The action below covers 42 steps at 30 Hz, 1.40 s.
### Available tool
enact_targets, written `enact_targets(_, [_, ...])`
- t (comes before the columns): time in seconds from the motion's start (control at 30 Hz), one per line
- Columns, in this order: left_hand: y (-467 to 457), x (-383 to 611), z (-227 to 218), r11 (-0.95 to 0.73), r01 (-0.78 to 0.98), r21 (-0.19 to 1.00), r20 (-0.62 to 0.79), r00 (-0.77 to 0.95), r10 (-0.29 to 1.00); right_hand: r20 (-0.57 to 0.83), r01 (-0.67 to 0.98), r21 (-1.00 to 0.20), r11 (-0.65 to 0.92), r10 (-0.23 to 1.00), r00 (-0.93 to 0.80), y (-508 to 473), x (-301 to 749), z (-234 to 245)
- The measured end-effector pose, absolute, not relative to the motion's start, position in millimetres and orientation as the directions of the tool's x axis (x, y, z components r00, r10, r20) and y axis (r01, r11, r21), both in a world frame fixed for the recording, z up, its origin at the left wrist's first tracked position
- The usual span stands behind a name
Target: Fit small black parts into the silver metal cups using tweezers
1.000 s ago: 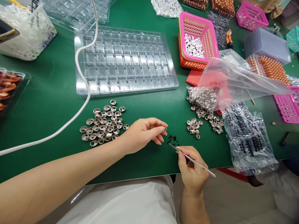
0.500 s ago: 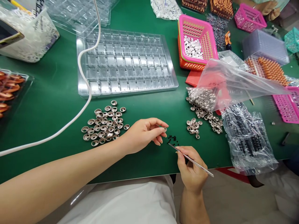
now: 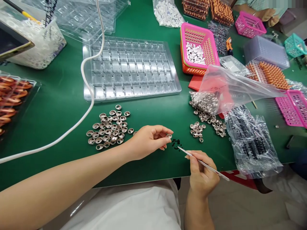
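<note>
My left hand (image 3: 148,140) rests on the green table and pinches one small silver metal cup (image 3: 169,136) between thumb and fingertips. My right hand (image 3: 202,174) grips thin metal tweezers (image 3: 203,163), whose tip points at a little heap of tiny black parts (image 3: 176,142) just right of the cup. A spread of silver cups (image 3: 109,127) lies left of my left hand. More silver cups (image 3: 206,119) spill from a clear plastic bag (image 3: 230,88) to the right.
A clear compartment tray (image 3: 130,68) lies ahead, with a white cable (image 3: 82,95) crossing its left side. Pink baskets (image 3: 199,48) and orange parts stand at the right. A bag of black parts (image 3: 253,143) sits near the table edge. Another person's hand (image 3: 266,14) shows far right.
The view has shifted a little. My left hand has turned the silver cup toward the tweezers, and the tweezers' tip has lifted slightly to the right of the black parts.
</note>
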<state>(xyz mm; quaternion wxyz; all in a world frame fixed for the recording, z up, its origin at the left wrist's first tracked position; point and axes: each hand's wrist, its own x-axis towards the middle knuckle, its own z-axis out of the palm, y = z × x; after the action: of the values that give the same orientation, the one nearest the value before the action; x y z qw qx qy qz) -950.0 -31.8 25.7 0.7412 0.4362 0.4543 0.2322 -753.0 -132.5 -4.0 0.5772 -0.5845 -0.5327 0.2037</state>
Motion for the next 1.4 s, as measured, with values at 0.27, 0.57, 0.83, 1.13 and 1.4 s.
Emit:
enact_targets(0.27, [-47,-950,32,0.051,0.242,0.969,-0.192,0.604,0.773,0.45,0.329,-0.882,0.337,0.808,0.38,-137,-757,8])
enact_targets(0.57, [-51,-950,35,-0.02,0.232,0.973,-0.161,0.733,0.661,0.356,0.102,-0.934,0.342,0.886,0.295,-141,-765,12])
enact_targets(0.83, [-48,-952,35,0.062,0.069,0.996,-0.093,0.766,0.636,0.362,0.066,-0.93,0.362,0.868,0.341,-139,-778,1])
enact_targets(1.13, [-52,-948,36,0.236,-0.033,0.971,-0.136,0.736,0.663,0.328,0.049,-0.94,0.337,0.858,0.394,-140,-783,-1])
enact_targets(1.4, [-53,-945,32,0.471,-0.081,0.879,-0.275,0.72,0.637,0.327,0.053,-0.94,0.336,0.851,0.41,-137,-776,10])
